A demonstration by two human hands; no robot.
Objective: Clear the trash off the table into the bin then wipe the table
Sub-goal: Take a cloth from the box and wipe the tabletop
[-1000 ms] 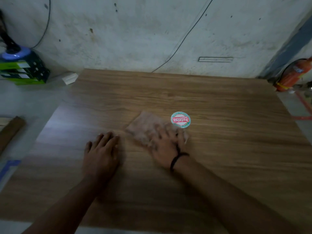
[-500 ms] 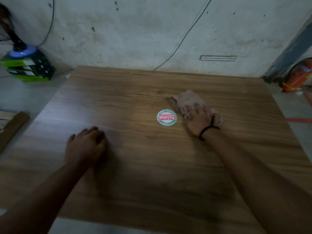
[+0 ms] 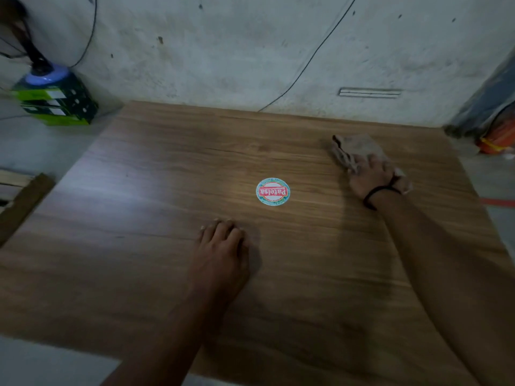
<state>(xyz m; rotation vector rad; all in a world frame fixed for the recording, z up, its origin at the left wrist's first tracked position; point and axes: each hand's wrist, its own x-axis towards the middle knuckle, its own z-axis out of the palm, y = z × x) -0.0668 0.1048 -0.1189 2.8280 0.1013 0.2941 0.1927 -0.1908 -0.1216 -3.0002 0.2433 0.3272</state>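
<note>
- Head view: the right hand (image 3: 373,178) lies flat on a crumpled cloth (image 3: 352,149), pressing it to the wooden surface (image 3: 139,196) at far right, likely mid-wipe.
- The left hand (image 3: 223,246) rests nearer, fingers loosely bent and holding nothing, probably as a brace.
- A round sticker (image 3: 272,191) lies between them; no bin shows.

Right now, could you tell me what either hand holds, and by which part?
The right hand presses flat on the near end of the cloth; the left hand rests empty on the table.
</note>
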